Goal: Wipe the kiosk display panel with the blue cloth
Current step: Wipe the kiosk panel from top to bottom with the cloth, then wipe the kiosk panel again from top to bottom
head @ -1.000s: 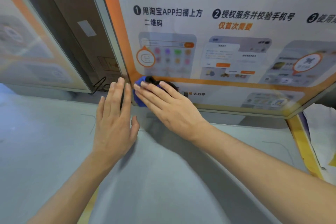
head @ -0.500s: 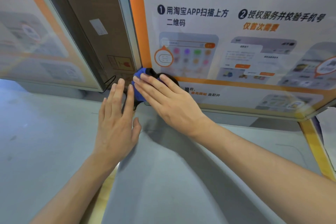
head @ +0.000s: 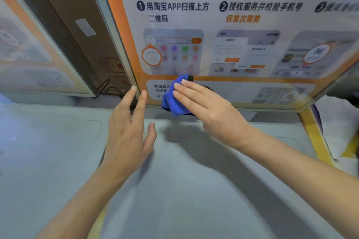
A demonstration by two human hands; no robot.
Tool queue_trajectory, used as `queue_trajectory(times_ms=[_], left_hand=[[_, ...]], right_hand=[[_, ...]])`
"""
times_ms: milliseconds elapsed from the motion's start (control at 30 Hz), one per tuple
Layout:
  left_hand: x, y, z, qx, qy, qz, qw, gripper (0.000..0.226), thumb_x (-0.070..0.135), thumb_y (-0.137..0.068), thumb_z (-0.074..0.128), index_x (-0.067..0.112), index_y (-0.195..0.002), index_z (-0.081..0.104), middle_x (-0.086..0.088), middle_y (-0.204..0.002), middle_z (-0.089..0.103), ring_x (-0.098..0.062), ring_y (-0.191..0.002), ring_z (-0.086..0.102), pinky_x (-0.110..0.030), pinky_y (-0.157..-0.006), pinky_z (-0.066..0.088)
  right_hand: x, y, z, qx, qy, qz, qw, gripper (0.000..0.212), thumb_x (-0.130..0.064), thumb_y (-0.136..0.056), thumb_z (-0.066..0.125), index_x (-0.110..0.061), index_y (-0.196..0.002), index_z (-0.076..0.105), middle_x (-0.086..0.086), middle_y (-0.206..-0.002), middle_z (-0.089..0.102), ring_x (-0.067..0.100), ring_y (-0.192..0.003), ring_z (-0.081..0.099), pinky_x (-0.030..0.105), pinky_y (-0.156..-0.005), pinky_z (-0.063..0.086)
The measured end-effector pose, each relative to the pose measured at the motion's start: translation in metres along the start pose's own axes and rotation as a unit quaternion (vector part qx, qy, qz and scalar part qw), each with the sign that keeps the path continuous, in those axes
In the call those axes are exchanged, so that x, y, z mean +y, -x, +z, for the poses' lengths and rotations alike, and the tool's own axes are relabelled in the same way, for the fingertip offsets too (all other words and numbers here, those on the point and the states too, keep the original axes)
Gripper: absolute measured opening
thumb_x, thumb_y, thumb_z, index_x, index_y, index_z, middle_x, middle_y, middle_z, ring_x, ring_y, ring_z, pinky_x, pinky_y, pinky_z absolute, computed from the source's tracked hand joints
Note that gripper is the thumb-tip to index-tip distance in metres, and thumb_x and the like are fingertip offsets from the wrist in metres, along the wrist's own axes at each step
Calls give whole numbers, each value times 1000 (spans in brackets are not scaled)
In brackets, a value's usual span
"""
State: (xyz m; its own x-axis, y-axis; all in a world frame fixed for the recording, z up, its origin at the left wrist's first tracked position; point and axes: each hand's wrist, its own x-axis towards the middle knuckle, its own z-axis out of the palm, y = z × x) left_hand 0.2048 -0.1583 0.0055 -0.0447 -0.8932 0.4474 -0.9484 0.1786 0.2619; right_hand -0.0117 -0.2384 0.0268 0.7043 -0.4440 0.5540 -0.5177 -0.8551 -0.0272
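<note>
The right hand (head: 209, 108) lies flat at the centre of the frame, fingers straight and together, pressing the blue cloth (head: 174, 101) against the lower edge of the kiosk display panel (head: 252, 25). The cloth is bunched and sits beneath the fingertips, over the orange border strip and the white text box at the panel's lower left. Its bottom edge hangs just below the panel frame. A small black item shows at the cloth's upper edge; what it is cannot be told.

The left hand (head: 128, 137) is at centre left, fingers straight and slightly spread, thumb out to the side. It holds nothing. Its fingertips are near the panel's lower left corner; contact cannot be confirmed.

Both forearms extend over the grey surface (head: 48, 161) in the lower frame. A black cable (head: 105, 87) lies at left, behind the panel's edge.
</note>
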Motion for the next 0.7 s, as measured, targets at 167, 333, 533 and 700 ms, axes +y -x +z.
queue_trajectory(times_ms=[167,333,533,700], left_hand=[[48,-28,-19,-4,117,10,993,56,27,-95,56,1,-142,45,-13,-131,53,-28,-122,50,-39,-106,40],[97,-51,-49,-14,253,-1,967,34,33,-94,57,19,-125,58,10,-117,62,-11,-110,57,-28,-96,44],[150,-74,-90,-105,443,-53,889,12,25,-91,63,23,-102,61,-1,-93,68,-18,-82,61,-37,-81,51],[181,-77,-118,-142,481,-65,862,16,26,-88,63,11,-89,57,-1,-79,55,-13,-76,49,-29,-69,40]], right_hand=[[-1,3,-46,53,-82,81,992,49,0,-104,16,12,-132,54,24,-140,53,37,-132,51,45,-112,41],[-5,12,-94,100,-195,165,962,51,17,-87,43,8,-136,53,19,-143,52,29,-133,50,37,-115,37],[-12,21,-147,105,-238,201,944,50,18,-86,49,5,-135,56,14,-136,59,20,-128,54,22,-111,37],[-16,33,-184,57,-231,197,951,55,12,-91,54,-3,-144,49,7,-144,53,14,-133,47,16,-112,32]])
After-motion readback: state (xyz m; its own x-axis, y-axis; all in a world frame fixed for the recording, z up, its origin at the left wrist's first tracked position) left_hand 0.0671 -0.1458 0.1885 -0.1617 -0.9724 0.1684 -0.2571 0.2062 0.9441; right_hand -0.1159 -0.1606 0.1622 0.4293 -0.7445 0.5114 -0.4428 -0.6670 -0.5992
